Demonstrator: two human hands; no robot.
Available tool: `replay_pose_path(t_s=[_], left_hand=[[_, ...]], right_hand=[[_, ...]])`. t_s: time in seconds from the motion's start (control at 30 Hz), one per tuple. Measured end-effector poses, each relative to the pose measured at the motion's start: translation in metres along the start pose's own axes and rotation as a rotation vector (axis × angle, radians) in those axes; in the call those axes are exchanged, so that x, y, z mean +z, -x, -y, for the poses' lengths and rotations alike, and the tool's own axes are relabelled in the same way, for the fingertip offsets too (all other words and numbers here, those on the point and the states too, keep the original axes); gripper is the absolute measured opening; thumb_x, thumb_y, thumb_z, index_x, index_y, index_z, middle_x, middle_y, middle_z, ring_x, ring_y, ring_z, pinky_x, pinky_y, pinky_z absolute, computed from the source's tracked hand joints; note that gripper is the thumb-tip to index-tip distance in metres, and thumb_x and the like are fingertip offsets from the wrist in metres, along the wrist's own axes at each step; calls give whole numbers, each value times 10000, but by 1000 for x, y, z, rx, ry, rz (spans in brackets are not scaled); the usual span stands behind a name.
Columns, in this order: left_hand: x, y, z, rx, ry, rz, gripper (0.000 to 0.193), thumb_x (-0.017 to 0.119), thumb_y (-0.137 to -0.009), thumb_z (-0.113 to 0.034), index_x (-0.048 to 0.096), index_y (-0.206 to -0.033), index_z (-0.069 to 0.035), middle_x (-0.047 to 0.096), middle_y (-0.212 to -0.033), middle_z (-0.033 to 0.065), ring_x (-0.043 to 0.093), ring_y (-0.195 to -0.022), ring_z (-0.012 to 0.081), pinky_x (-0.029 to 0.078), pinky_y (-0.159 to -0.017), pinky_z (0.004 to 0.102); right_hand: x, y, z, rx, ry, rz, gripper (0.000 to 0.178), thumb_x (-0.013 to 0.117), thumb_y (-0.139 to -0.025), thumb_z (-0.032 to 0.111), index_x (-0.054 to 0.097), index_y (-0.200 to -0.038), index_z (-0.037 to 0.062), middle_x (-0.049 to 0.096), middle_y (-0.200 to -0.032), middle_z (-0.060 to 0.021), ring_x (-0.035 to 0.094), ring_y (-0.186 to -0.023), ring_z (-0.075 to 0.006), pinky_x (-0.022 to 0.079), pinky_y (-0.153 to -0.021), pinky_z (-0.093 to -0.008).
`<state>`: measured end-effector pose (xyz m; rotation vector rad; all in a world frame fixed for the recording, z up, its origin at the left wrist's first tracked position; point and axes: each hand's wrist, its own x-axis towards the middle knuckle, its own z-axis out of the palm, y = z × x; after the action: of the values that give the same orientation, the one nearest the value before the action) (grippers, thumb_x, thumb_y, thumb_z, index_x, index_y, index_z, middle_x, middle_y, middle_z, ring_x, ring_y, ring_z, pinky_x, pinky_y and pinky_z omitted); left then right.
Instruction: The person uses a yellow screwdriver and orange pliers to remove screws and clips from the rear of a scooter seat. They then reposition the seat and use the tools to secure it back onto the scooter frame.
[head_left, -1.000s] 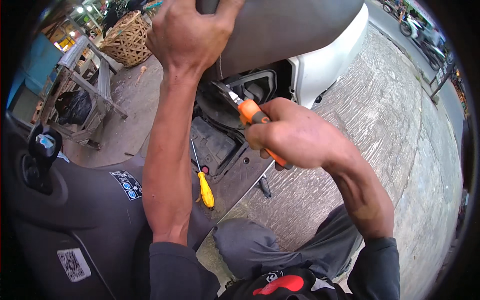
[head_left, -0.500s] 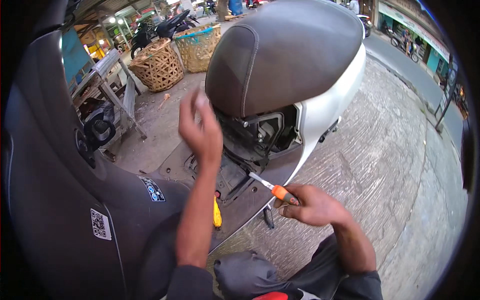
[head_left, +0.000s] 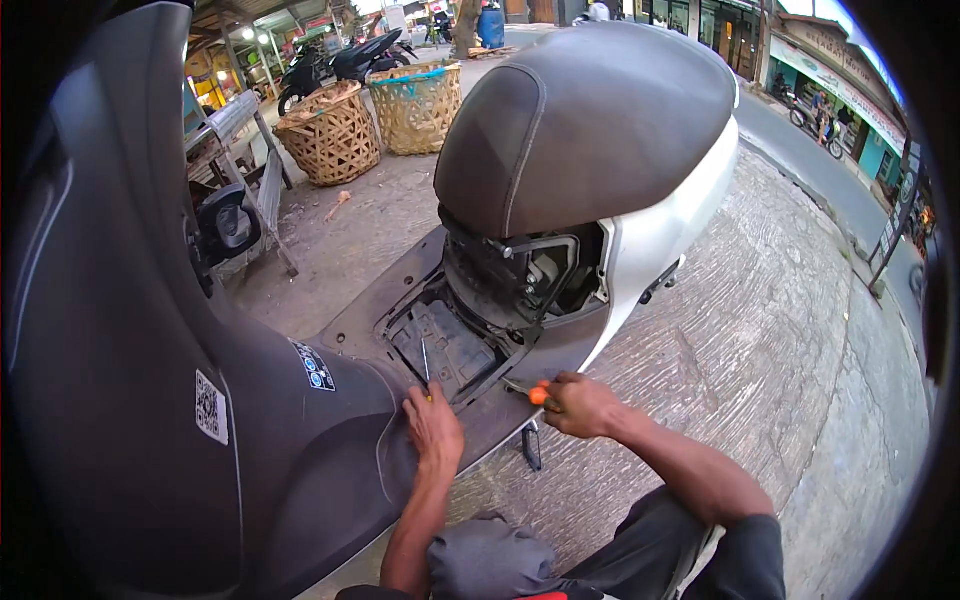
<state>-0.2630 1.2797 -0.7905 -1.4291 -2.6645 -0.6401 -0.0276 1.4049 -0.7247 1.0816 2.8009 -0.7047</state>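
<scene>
My left hand (head_left: 436,428) is closed round the yellow handle of a screwdriver (head_left: 425,362), whose thin metal shaft points up over the open compartment (head_left: 445,345) in the scooter's floorboard. Only a little of the handle shows between the fingers. My right hand (head_left: 583,405) grips an orange-handled tool with a flat metal blade (head_left: 539,393), just off the floorboard's right edge. Its blade tip points left toward the compartment. Behind stands the scooter's brown seat (head_left: 610,130), above an uncovered opening (head_left: 545,275) with dark parts and a metal piece inside.
The scooter's dark front panel (head_left: 120,330) fills the left side. Two woven baskets (head_left: 330,135) and a wooden bench (head_left: 265,190) stand beyond it. Rough concrete (head_left: 700,330) lies to the right, with a road (head_left: 850,195) and a sign stand (head_left: 890,225) farther off.
My left hand has come down from beside the seat and taken hold of the yellow screwdriver on the floorboard. My right hand has shifted slightly left with the orange-handled tool. The view has shifted.
</scene>
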Motion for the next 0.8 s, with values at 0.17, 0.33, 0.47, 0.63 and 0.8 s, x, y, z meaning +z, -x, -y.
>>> replay_pose_path(t_s=[0.17,0.33,0.47,0.63,0.8], left_hand=[[0,-3,13,-83,755,-147,421,662,-842,115,561,-1224,-30,516,-1183,166,685,-941,349,585,-819,441],[-46,-18,-44,-152,1680,-102,342,663,-967,31,432,-1212,-31,536,-1138,107,735,-1023,309,639,-863,415],[-73,-22,-103,73,1709,160,194,680,-1003,-39,513,-1101,-48,693,-1078,106,713,-1073,225,559,-957,320],[-66,-65,-122,73,1641,-36,387,723,-998,-195,492,-1271,-48,590,-1289,131,560,-1241,191,489,-1027,369],[-63,-102,-141,234,1363,-291,1040,853,-890,-325,158,-1580,23,286,-1542,264,328,-1462,357,353,-1195,506]], right_hand=[[42,-37,8,-289,107,-399,503,729,-922,365,662,-1308,50,576,-1292,-193,626,-1167,-418,522,-1014,-480],[5,-22,46,-278,-538,-344,620,699,-971,422,565,-1392,-14,630,-1259,-264,644,-1150,-427,501,-1006,-491],[-60,50,77,-165,-506,-312,573,690,-973,312,520,-1412,-13,693,-1122,-302,714,-1005,-409,547,-893,-506],[-139,107,76,-108,-5,-739,373,697,-929,211,660,-1247,21,723,-796,-198,723,-692,-374,566,-660,-460],[-193,114,91,-100,349,-732,220,690,-925,232,730,-1088,91,686,-682,-120,658,-544,-295,500,-543,-452]])
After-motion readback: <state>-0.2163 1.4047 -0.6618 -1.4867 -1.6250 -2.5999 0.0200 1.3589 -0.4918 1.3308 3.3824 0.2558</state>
